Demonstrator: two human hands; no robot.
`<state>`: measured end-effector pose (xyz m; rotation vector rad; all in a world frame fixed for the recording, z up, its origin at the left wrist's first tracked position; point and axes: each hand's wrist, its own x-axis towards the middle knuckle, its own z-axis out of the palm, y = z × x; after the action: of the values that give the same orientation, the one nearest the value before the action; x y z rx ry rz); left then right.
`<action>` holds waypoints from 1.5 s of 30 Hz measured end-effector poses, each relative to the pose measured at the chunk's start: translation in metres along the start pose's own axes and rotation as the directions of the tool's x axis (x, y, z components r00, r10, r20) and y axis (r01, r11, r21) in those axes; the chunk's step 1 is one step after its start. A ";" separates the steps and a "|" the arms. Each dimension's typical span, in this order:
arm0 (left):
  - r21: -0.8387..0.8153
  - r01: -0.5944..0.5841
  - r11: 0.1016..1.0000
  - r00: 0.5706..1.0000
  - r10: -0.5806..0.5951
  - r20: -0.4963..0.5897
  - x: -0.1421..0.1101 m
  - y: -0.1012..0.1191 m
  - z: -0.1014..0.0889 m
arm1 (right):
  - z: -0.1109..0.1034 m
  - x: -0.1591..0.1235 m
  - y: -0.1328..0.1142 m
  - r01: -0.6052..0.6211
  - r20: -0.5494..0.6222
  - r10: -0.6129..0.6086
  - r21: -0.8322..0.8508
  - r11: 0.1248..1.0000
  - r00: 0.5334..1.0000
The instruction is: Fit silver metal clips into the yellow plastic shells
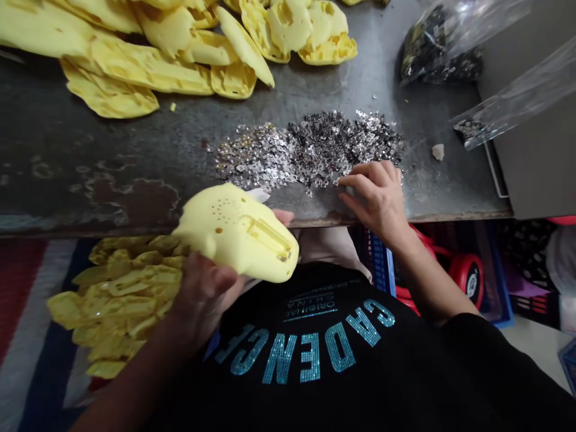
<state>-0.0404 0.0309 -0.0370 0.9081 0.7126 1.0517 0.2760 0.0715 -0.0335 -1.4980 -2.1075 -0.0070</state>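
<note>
My left hand (211,279) grips a yellow plastic shell (225,234) just off the table's front edge. The shell shows a cluster of small round holes and a long slot with a bit of metal at its lower end. At the near right side of a heap of small metal pieces (319,144), my right hand (378,192) rests low over the tabletop, its thumb and fingers drawn together. Whatever lies between those fingertips is too small to make out. The heap runs from brighter silver pieces on the left to darker ones on the right.
Yellow plastic parts (148,60) are piled along the back of the grey metal table (189,129). More yellow parts (130,294) lie below at left. Clear bags of metal pieces (436,48) stand at back right. A blue crate (495,288) with red wheels sits below right.
</note>
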 end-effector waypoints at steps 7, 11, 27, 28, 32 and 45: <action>-0.100 0.065 0.993 0.998 -0.065 0.000 0.006 -0.006 0.005 | 0.010 0.004 0.021 -0.017 -0.008 0.016 -0.098 0.995 1.000; -0.153 0.104 0.983 0.993 -0.111 -0.039 0.009 -0.009 0.015 | 0.016 0.014 0.012 0.001 0.039 0.003 -0.091 0.996 0.999; -0.361 0.244 0.900 0.962 -0.270 -0.023 0.020 -0.014 0.042 | 0.011 -0.015 0.020 0.033 0.008 -0.034 0.119 0.992 0.999; -0.378 0.257 0.889 0.961 -0.276 0.005 0.020 -0.014 0.042 | 0.011 -0.015 0.019 0.040 -0.009 -0.039 0.122 0.992 0.999; -0.384 0.353 0.853 0.934 -0.344 0.094 0.019 -0.015 0.043 | -0.004 -0.010 0.001 0.083 -0.040 -0.075 0.280 0.957 0.996; -0.390 0.382 0.838 0.923 -0.364 0.122 0.010 -0.004 0.062 | -0.046 0.008 -0.045 0.326 0.085 -0.389 0.401 0.856 0.917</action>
<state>0.0168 0.0222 -0.0130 0.4033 0.5737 0.7838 0.2543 0.0473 0.0222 -0.8888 -2.3255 0.3792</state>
